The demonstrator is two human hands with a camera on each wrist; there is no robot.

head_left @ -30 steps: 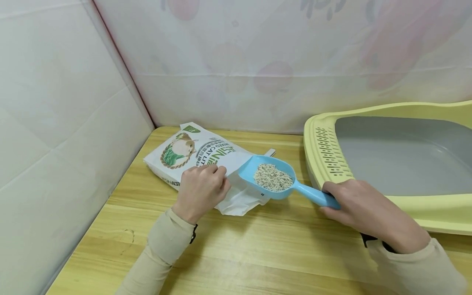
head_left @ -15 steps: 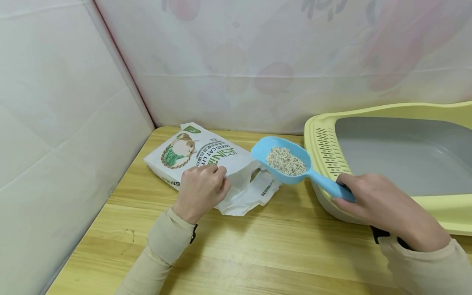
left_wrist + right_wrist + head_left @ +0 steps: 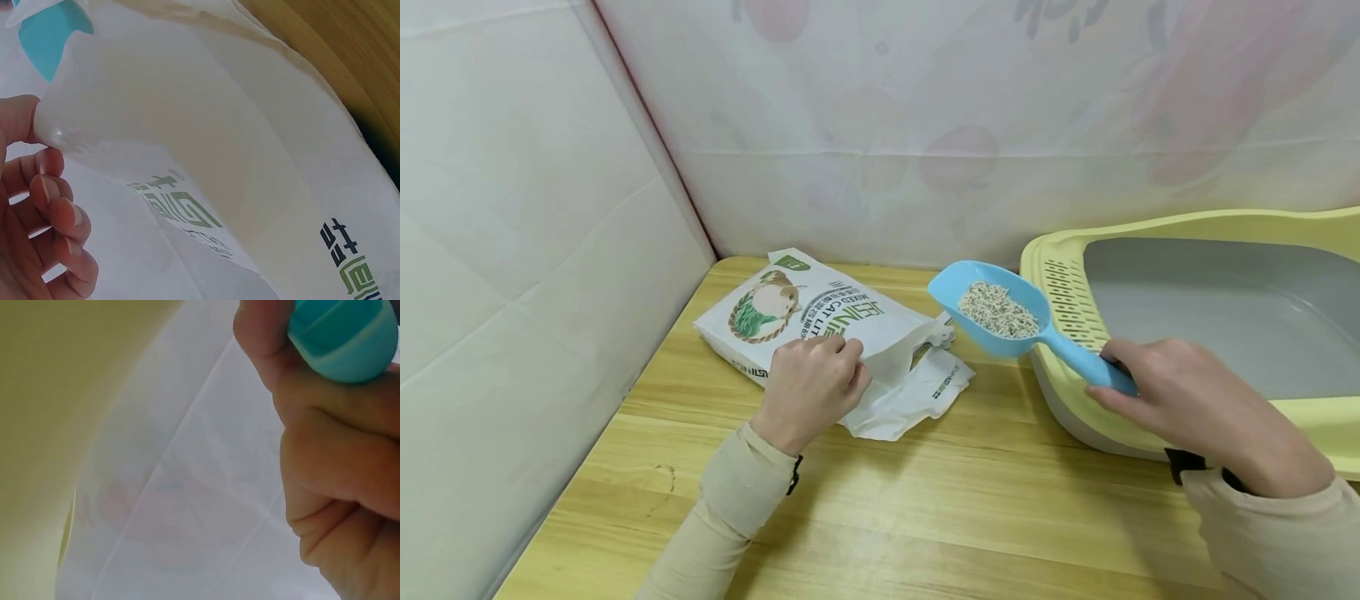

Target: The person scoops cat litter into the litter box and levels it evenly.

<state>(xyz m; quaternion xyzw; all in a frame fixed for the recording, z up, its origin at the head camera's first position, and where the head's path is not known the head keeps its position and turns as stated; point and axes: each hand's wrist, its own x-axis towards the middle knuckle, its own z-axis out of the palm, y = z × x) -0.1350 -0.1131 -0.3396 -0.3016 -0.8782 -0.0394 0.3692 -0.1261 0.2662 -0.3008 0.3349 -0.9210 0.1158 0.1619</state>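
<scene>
A white cat litter bag [image 3: 865,312] lies on its side on the table, its torn mouth facing right. My left hand [image 3: 812,387] pinches the upper edge of that mouth; in the left wrist view the thumb and forefinger hold the bag's film [image 3: 119,119]. My right hand [image 3: 1195,400] grips the handle of a light blue scoop [image 3: 1082,358], which is held level just right of the bag's mouth. Pale pellet litter [image 3: 1000,310] fills part of the scoop's bowl. In the right wrist view the handle's hollow end [image 3: 350,344] sticks out of the curled fingers.
To the right stands a large litter box with a yellow rim [image 3: 1060,292] and a grey inside [image 3: 1217,308]; its slotted step faces the bag. The scoop's bowl overlaps the near left of this rim in the head view. White fabric walls [image 3: 850,125] enclose the wooden table [image 3: 925,517] behind and at left.
My right hand has drawn the loaded scoop away from the bag's mouth, up and to the right, toward the litter box. The left hand keeps its place on the bag.
</scene>
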